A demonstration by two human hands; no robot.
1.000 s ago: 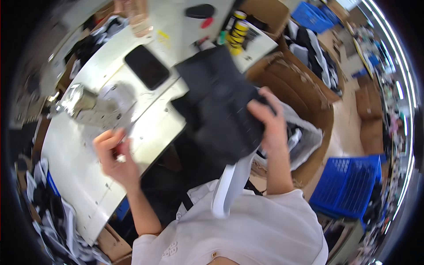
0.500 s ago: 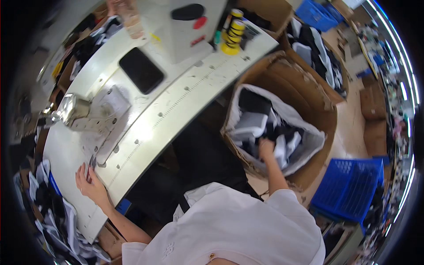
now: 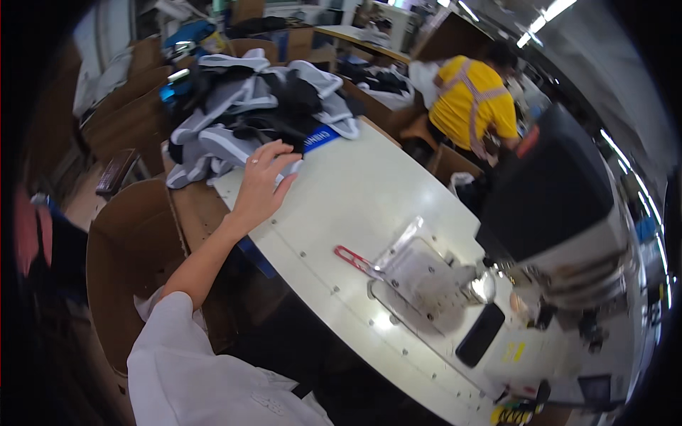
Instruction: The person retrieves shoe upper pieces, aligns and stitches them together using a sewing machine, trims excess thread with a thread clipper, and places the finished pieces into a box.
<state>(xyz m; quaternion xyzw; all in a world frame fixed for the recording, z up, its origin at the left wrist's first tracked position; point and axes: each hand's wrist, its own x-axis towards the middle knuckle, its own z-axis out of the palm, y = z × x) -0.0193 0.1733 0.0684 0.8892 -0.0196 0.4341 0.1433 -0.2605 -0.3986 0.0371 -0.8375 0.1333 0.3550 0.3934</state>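
My left hand (image 3: 264, 179) reaches out over the far left end of the white work table (image 3: 369, 192), fingers spread. Its fingertips touch the edge of a pile of grey, black and white garments (image 3: 249, 106) heaped at that end, next to a blue label (image 3: 321, 138) on one piece. The hand holds nothing. My white sleeve (image 3: 192, 362) comes in from the lower left. My right hand is out of view.
A sewing machine (image 3: 561, 213) stands at the right, with a metal plate (image 3: 426, 273), a red-handled tool (image 3: 355, 259) and a black phone (image 3: 481, 334) near it. An open cardboard box (image 3: 135, 234) sits under my arm. A person in a yellow shirt (image 3: 476, 106) works behind the table.
The view has swung left. My left hand moved from the table's near edge up to the garment pile. My right hand, which was in the box on the right, has left the picture.
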